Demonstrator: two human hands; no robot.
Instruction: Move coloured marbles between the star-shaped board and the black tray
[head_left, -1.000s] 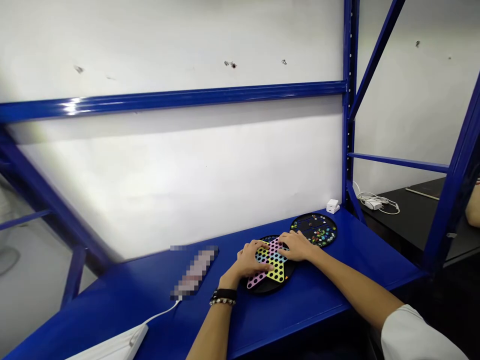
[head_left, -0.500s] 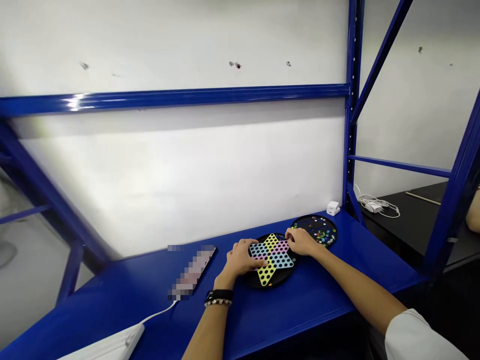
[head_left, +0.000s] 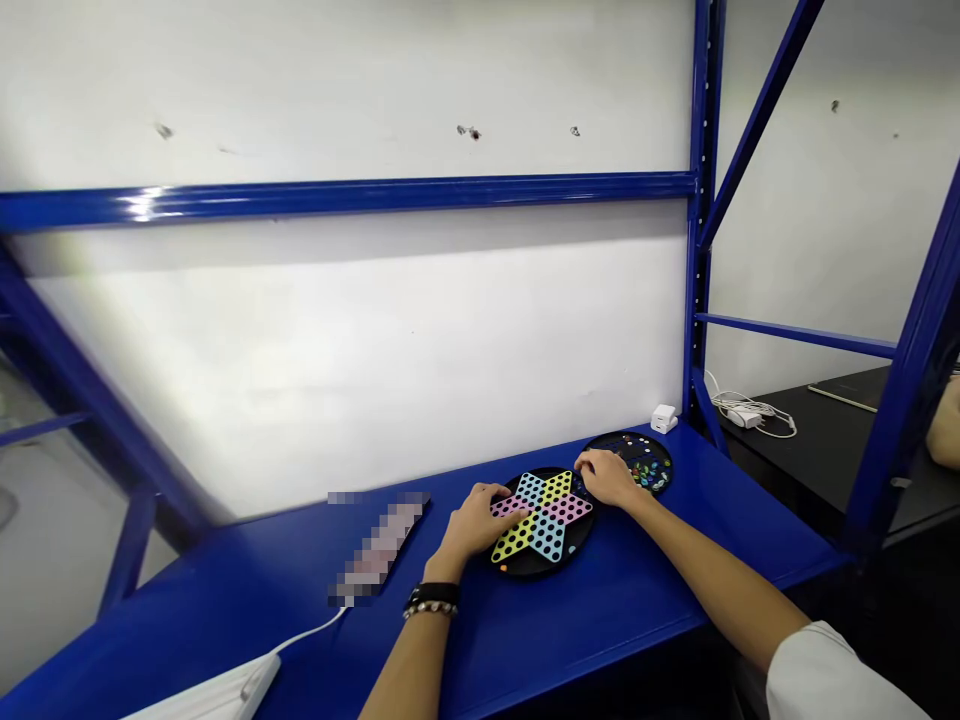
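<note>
A star-shaped Chinese checkers board (head_left: 541, 512), with yellow, pink and light blue points full of holes, lies over a round black tray (head_left: 517, 570). My left hand (head_left: 474, 522) is at its left side, thumb laid over a pink point and fingers bent around the edge. At the tray's far right rim is my right hand (head_left: 606, 480), its fingers curled together near a yellow point. Whatever those fingertips may hold is hidden. Just behind the right hand, a second round black tray (head_left: 626, 440) contains small coloured pieces (head_left: 651, 472).
A pixelated flat device (head_left: 382, 550) rests left of my hands on the blue table (head_left: 600, 620), beside a white power strip (head_left: 217, 692). White chargers (head_left: 664, 418) stand at the back right. Blue frame posts (head_left: 696, 300) rise there, with a black table (head_left: 840, 420) beyond.
The star board has turned clockwise on its tray, so its lower yellow point now lies further left. My right hand has shifted slightly; my left thumb now rests on a pink point.
</note>
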